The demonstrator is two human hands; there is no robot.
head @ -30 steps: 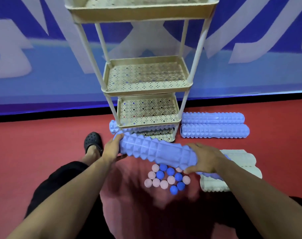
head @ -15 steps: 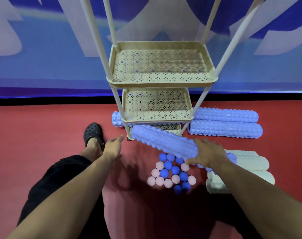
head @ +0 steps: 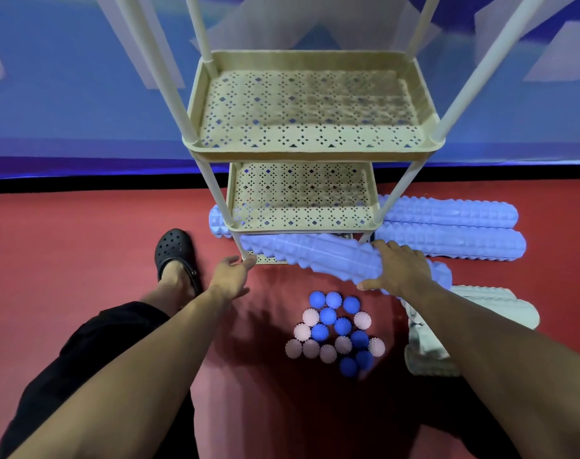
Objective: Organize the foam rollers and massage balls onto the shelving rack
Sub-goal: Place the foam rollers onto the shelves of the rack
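The blue foam roller point(head: 318, 256) has moved forward since half a second ago: its far end now sits under the second-lowest shelf point(head: 301, 223) of the beige shelving rack point(head: 311, 150), over the front edge of the bottom tier. The left hand point(head: 230, 276), which let go of the roller a second ago, now reaches with relaxed, straight fingers to the rack's front-left leg, holding nothing. The right hand point(head: 398, 270) grips the roller near its near end, fingers curled over the top and thumb beneath.

The held roller's long axis runs left to right, tilted, its left end toward the rack and its right end nearer the person. Two more blue rollers point(head: 447, 226) lie side by side on the red floor point(head: 83, 243) to the right of the rack, both running left to right; the end of another blue roller point(head: 217, 221) pokes out behind the rack's left leg. Pale cream rollers point(head: 480, 309) lie at the right, partly hidden by the right arm, so their number cannot be told.

About seventeen spiky massage balls point(head: 331, 329), blue and pink, cluster on the floor between the arms. Two perforated shelves in view hold nothing. A black clog point(head: 176, 253) stands left of the rack, with open floor beyond it.
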